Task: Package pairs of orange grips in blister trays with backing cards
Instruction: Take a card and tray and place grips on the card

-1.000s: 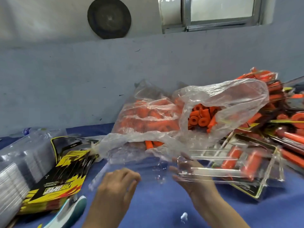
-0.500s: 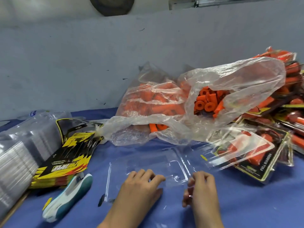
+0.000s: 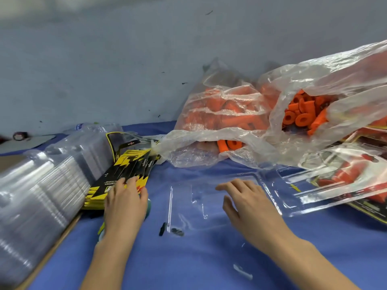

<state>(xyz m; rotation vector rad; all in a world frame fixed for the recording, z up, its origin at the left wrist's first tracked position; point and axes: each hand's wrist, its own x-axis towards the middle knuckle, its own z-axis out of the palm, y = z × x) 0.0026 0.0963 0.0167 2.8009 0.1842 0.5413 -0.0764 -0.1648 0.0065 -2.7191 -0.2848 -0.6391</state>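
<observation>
An empty clear blister tray (image 3: 196,204) lies open on the blue cloth in front of me. My right hand (image 3: 247,206) rests flat over its right half, fingers spread. My left hand (image 3: 125,201) reaches left onto the stack of yellow-and-black backing cards (image 3: 127,168), fingertips touching the top card. Loose orange grips (image 3: 301,114) fill a clear plastic bag (image 3: 230,114) behind the tray.
Stacked empty blister trays (image 3: 41,191) lie at the left. Finished packs with orange grips (image 3: 343,181) pile up at the right. A teal and white tool (image 3: 148,206) peeks out beside my left hand. Small black bits (image 3: 171,230) and a white scrap (image 3: 243,271) lie on the cloth.
The tray went from held in the air to lying flat on the cloth. My left hand moved left off the tray onto the backing cards. My right hand opened over the tray.
</observation>
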